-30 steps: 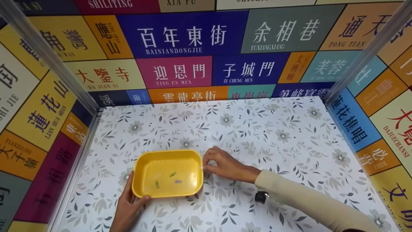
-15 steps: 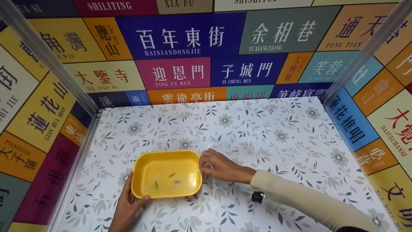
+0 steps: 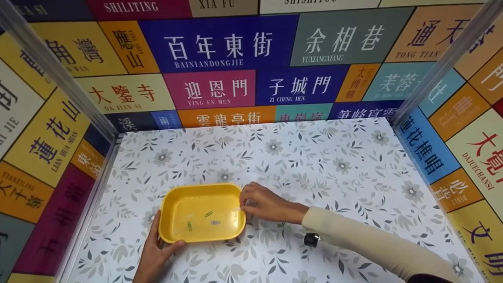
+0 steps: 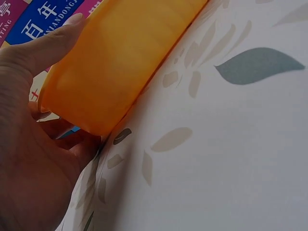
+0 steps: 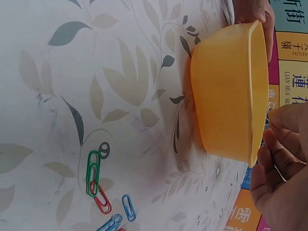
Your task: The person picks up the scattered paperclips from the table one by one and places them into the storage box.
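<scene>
A yellow plastic tub [image 3: 202,234] stands on the table with several paper clips inside, among them a green clip [image 3: 208,214], another green clip [image 3: 189,226] and a pale purplish clip [image 3: 215,222]. My left hand [image 3: 157,247] grips the tub's near left corner, thumb at the rim and fingers round the side; the left wrist view shows this hand [image 4: 36,115] against the tub wall [image 4: 115,57]. At the right rim, my right hand [image 3: 267,202] pinches a small whitish paper clip [image 3: 239,209] over the tub's inside edge. In the right wrist view the fingers hide that clip.
Loose on the floral tabletop, seen in the right wrist view, lie a green paper clip [image 5: 93,173], a red clip [image 5: 102,199] and a blue clip [image 5: 128,208], with more at the lower edge. Panels with printed signs [image 3: 220,43] wall the table at back and sides.
My right hand has moved slightly left, bringing the whitish clip from outside the rim to over the tub's inside edge. The left hand keeps its grip on the tub.
</scene>
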